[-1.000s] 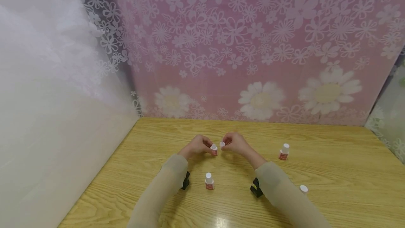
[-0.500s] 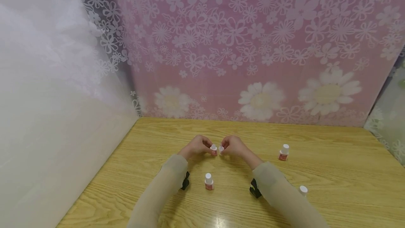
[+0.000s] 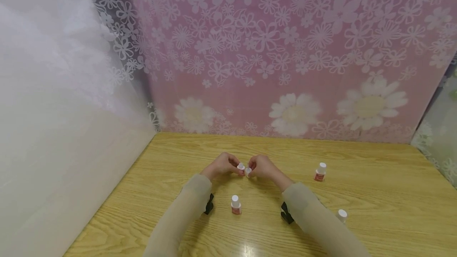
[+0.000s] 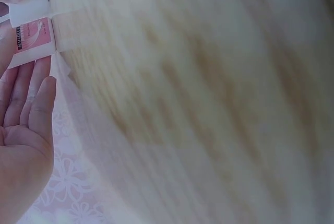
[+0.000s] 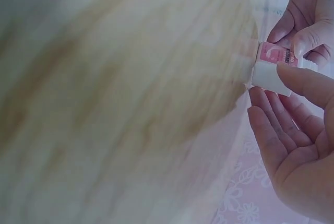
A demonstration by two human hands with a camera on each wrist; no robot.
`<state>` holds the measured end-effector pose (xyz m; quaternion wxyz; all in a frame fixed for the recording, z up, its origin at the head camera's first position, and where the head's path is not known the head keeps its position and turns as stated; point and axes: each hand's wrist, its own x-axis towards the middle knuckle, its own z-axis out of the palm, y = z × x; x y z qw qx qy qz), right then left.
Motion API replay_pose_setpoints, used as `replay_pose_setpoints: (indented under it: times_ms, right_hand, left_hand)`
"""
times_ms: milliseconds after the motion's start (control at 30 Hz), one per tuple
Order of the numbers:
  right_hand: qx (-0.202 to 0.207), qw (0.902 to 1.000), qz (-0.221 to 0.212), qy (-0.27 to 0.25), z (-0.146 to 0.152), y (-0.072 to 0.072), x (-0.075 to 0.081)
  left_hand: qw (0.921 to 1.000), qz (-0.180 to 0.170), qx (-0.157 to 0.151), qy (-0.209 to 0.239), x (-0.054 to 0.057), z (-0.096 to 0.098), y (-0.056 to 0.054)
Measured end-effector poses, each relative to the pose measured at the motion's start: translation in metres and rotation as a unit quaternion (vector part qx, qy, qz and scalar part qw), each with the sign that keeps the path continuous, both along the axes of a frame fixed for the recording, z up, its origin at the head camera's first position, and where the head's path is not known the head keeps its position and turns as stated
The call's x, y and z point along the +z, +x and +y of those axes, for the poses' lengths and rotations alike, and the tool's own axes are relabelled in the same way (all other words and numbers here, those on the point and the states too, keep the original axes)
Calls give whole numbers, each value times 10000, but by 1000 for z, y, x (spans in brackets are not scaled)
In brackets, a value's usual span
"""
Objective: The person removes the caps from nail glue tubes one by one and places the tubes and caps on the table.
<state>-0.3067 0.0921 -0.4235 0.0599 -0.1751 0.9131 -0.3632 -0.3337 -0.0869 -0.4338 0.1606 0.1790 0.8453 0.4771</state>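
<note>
My left hand (image 3: 224,163) holds a small nail glue bottle (image 3: 241,170) upright between thumb and fingers, close over the table. A pink label (image 4: 35,35) shows on its side in the left wrist view, and its white nozzle stands bare at the top. Pinched in my right hand (image 3: 263,166) is a white cap (image 3: 248,172), right beside the bottle. From the right wrist, the cap (image 5: 269,78) overlaps the bottle's lower label edge. The lower fingers of the right hand (image 5: 308,166) extend beneath the cap.
Three capped bottles stand on the wooden table (image 3: 185,225): one near bottle (image 3: 236,205) between the forearms, one far-right bottle (image 3: 320,172), and one bottle (image 3: 342,215) partly hidden by the right sleeve. A pink floral curtain (image 3: 242,106) closes the back.
My right hand has brought the cap down and slightly left, closer beside the bottle. The left hand and its bottle stay in place.
</note>
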Motion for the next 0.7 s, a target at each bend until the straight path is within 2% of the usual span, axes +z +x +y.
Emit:
replay_pose_setpoints:
  times_ms: [100, 233, 300, 533, 700]
  right_hand:
    - [-61, 10000, -18, 18, -1, 0, -1]
    - [-90, 9999, 4, 78, 0, -3, -3]
    - [-67, 9999, 25, 86, 1, -4, -4]
    - [-46, 10000, -22, 37, 1, -3, -3]
    - [-30, 9999, -129, 47, 1, -3, -2]
  left_hand:
    - [10000, -10, -40, 84, 6, 0, 4]
    - [9998, -35, -133, 133, 23, 1, 17]
    - [9998, -48, -148, 107, 27, 1, 20]
    - [9999, -127, -42, 106, 0, -1, -1]
    - [9999, -140, 6, 80, -1, 0, -1]
